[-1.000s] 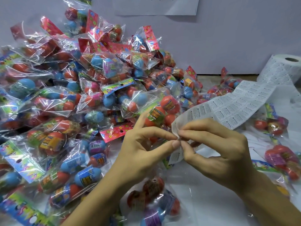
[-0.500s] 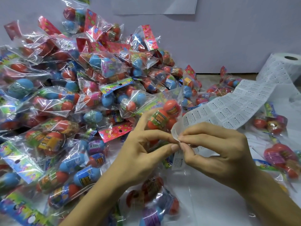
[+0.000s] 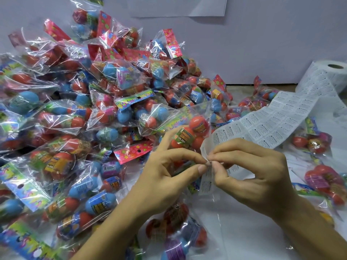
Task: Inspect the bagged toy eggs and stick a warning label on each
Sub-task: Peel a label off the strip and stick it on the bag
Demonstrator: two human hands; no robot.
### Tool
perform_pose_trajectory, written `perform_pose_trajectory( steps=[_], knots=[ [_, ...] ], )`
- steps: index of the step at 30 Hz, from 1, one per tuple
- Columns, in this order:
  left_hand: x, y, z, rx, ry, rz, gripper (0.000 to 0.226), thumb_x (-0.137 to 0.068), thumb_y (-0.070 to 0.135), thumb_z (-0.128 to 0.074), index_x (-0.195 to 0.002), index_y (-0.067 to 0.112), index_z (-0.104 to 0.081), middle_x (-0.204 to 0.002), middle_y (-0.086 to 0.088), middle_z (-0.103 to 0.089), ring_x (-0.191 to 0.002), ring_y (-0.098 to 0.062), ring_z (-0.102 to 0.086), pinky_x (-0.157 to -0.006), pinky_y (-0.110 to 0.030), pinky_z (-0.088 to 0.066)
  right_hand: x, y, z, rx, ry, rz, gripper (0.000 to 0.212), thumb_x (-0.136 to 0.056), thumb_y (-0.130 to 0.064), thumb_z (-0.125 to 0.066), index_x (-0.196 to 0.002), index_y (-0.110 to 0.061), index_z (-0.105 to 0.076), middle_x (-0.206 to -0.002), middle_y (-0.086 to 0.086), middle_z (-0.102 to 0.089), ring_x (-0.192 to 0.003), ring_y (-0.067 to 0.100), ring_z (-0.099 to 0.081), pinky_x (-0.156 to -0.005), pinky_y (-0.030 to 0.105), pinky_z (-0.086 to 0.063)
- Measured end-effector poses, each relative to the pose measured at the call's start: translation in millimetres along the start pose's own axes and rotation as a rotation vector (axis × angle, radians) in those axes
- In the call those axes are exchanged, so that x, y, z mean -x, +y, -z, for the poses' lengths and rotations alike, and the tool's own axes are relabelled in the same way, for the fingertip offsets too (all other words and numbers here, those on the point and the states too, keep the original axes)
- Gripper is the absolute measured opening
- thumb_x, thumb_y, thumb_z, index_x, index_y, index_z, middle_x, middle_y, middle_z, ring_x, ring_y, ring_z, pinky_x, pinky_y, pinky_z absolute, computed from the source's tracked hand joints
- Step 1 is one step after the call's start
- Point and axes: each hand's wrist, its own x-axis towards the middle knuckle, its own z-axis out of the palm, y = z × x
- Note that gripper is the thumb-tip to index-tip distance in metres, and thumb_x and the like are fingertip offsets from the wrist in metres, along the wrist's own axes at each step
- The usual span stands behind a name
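A white strip of warning labels [image 3: 266, 126] runs from a roll [image 3: 330, 76] at the right down to the middle. My left hand [image 3: 169, 177] and my right hand [image 3: 251, 173] both pinch the strip's near end [image 3: 206, 160] with thumb and forefinger, fingertips almost touching. A clear bag of orange toy eggs [image 3: 191, 132] stands just behind my left hand; whether the hand touches it is unclear. Another bag of eggs [image 3: 174, 228] lies on the table below my hands.
A big heap of bagged toy eggs [image 3: 90, 113] fills the left and back. A few more bags [image 3: 323, 177] lie at the right, near the strip. A white wall with a paper sheet [image 3: 178, 6] stands behind. The white tabletop [image 3: 253, 239] shows near the front.
Both hands stay pinched on the strip's end and have shifted slightly up. The orange egg bag behind my left hand sits a bit higher.
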Motion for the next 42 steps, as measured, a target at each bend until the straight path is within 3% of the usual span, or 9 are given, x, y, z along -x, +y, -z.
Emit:
perform_pose_trajectory(
  steps=[11,19,23,25,27,31,36,39,42],
  knots=[
    [-1.0,-4.3,-0.2,0.033,0.004,0.023,0.003,-0.083,0.018,-0.076,-0.085,0.018,-0.079,-0.113,0.001,-0.059,-0.114,-0.005,-0.058,-0.09,-0.019,-0.048,-2.2,-0.4,1.9,-0.072,-0.026,-0.036,0.006,-0.085,-0.009,-0.076,-0.087,-0.004,-0.079,-0.089,0.003,-0.072,-0.08,0.013,-0.069,-0.066,0.028,-0.055],
    [-0.1,-0.5,-1.0,-0.005,0.058,0.042,0.004,-0.078,0.016,-0.077,-0.078,0.02,-0.077,-0.11,-0.019,-0.065,-0.11,0.025,-0.049,-0.091,0.0,-0.037,-0.9,3.1,5.0,0.004,0.085,-0.064,0.01,-0.088,-0.008,-0.074,-0.08,-0.003,-0.076,-0.084,0.005,-0.069,-0.074,0.016,-0.065,-0.067,0.022,-0.051],
    [0.2,-5.0,-0.4,0.028,0.099,0.073,0.015,-0.075,0.036,-0.078,-0.082,0.023,-0.078,-0.121,-0.004,-0.059,-0.12,-0.011,-0.059,-0.101,-0.035,-0.05,-1.3,4.5,9.5,0.047,0.195,-0.057,0.01,-0.091,-0.008,-0.07,-0.082,-0.005,-0.074,-0.084,0.005,-0.068,-0.076,0.017,-0.065,-0.068,0.019,-0.049],
    [-0.5,-4.7,0.2,0.05,0.148,0.048,0.012,-0.076,0.033,-0.079,-0.084,0.024,-0.078,-0.119,-0.002,-0.059,-0.115,-0.009,-0.062,-0.095,-0.025,-0.051,-2.8,4.2,11.5,0.039,0.226,-0.048,0.006,-0.093,-0.01,-0.069,-0.087,-0.01,-0.07,-0.086,0.004,-0.068,-0.08,0.016,-0.065,-0.07,0.017,-0.049],
    [-1.5,-3.1,0.6,0.057,0.226,-0.008,0.012,-0.083,0.026,-0.076,-0.094,0.022,-0.075,-0.115,-0.004,-0.061,-0.111,-0.011,-0.064,-0.091,-0.02,-0.05,-3.3,3.1,11.4,0.018,0.244,-0.058,0.005,-0.094,-0.013,-0.067,-0.089,-0.013,-0.068,-0.088,0.001,-0.067,-0.082,0.013,-0.064,-0.07,0.017,-0.049],
    [-2.6,-2.4,5.1,0.193,0.308,-0.048,0.025,-0.096,0.025,-0.062,-0.119,0.021,-0.067,-0.115,0.001,-0.072,-0.112,-0.02,-0.069,-0.093,-0.038,-0.056,-2.6,0.9,9.4,-0.028,0.263,-0.103,0.008,-0.095,-0.015,-0.065,-0.089,-0.012,-0.068,-0.09,0.0,-0.067,-0.082,0.012,-0.065,-0.067,0.017,-0.051],
    [-6.6,0.3,8.5,0.391,0.312,-0.084,0.079,-0.097,0.012,-0.062,-0.15,0.058,-0.027,-0.123,-0.007,-0.069,-0.094,-0.019,-0.074,-0.078,-0.03,-0.06,-1.9,-2.3,4.4,-0.123,0.207,-0.138,0.009,-0.091,-0.013,-0.065,-0.084,-0.011,-0.069,-0.092,0.002,-0.07,-0.084,0.016,-0.07,-0.067,0.022,-0.054],
    [-6.3,-2.2,8.7,0.535,0.374,-0.027,0.101,-0.078,0.013,-0.081,-0.139,0.07,-0.026,-0.124,-0.009,-0.066,-0.101,-0.026,-0.073,-0.08,-0.038,-0.061,-0.1,-3.9,1.3,-0.185,0.171,-0.195,0.012,-0.089,-0.014,-0.065,-0.08,-0.009,-0.07,-0.094,-0.001,-0.073,-0.085,0.015,-0.072,-0.067,0.024,-0.056],
    [-7.6,-2.5,12.1,0.573,0.414,0.043,0.062,-0.066,0.02,-0.087,-0.106,0.05,-0.051,-0.104,0.005,-0.067,-0.083,-0.022,-0.074,-0.071,-0.038,-0.062,0.0,-5.7,1.0,-0.263,0.158,-0.256,0.009,-0.088,-0.017,-0.065,-0.08,-0.016,-0.069,-0.095,-0.01,-0.074,-0.085,0.013,-0.072,-0.069,0.021,-0.056]
  ],
)
